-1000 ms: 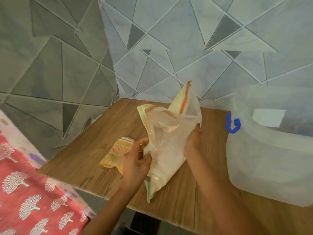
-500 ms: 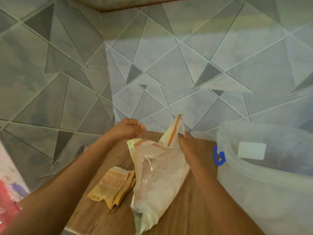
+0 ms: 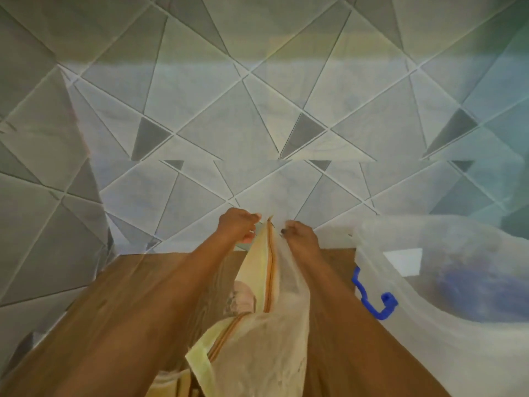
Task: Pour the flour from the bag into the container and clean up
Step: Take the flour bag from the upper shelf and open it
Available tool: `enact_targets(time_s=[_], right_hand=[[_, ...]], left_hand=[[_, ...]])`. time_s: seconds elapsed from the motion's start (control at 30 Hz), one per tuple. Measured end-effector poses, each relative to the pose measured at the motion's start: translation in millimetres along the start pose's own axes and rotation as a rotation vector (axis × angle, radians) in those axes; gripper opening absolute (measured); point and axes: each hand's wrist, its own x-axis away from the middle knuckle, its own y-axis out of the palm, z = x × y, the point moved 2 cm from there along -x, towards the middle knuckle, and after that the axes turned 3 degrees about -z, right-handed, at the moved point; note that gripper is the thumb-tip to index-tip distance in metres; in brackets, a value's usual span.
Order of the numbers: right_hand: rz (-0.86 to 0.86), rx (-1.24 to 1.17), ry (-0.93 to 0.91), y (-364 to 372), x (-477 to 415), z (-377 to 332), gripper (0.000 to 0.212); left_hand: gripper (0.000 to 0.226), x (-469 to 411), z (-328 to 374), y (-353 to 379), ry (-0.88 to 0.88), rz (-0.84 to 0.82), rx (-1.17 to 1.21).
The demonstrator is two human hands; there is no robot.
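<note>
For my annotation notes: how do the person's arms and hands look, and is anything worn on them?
Both forearms are bare, with no sleeves in view. The left hand and right hand show no glove, watch or bracelet. A fingernail on the right hand looks dark, perhaps polished. The picture is too blurred to rule out a ring.

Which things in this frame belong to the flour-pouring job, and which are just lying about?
Part of the job:
- plastic bag, its top held up by the left hand and right hand
- translucent container with blue latch, to the right of the bag

Just lying about:
- yellow cloth on the wooden table, mostly hidden under the left arm
</note>
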Motion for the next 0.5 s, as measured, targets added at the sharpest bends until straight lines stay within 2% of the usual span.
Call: enact_targets(time_s=[0.1,0.27,0.4,0.5], right_hand=[[-0.056,-0.003,-0.019,7.4,-15.8,-3.2,0.025],[-0.163,-0.095,-0.034,14.8,-33.6,-3.7,0.027],[-0.094,0.013,-0.080,13.5,-42.7,1.0,0.022],[0.012,0.154,-0.200,8.0,-41.3,-4.7,0.016]], left_hand=[[0.028,-18.5,-0.1,13.9,-0.034,-0.080,-0.064],[0.012,-35.5,-4.2,17.3,-0.033,-0.066,-0.087],[0.009,-39.9,-7.4,16.8,-0.046,-0.079,-0.042],[0.011,-40.6,-7.4,18.0,-0.047,-0.043,-0.022]])
